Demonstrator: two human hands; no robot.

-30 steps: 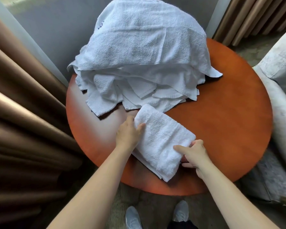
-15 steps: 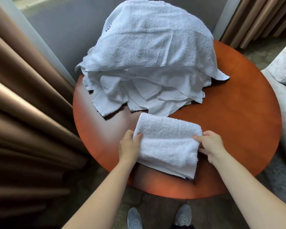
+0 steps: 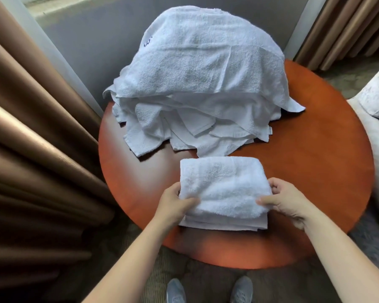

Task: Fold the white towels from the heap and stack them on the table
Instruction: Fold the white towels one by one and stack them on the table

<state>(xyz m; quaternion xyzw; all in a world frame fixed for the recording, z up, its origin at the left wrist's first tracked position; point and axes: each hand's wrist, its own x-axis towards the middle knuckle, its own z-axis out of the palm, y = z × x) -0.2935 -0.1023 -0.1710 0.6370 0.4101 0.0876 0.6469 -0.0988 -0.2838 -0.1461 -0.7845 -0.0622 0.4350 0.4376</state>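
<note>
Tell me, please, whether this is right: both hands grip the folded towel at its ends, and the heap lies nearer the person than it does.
One thing is wrong: in the head view the heap lies farther from the person, behind the folded towel. The left hand and right hand do grip its ends.

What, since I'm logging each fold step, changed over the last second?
The folded towel turned from a slant to lie square across the table in front of the person. The left hand and right hand kept hold, now gripping its two ends with thumbs on top. The heap stayed put.
</note>
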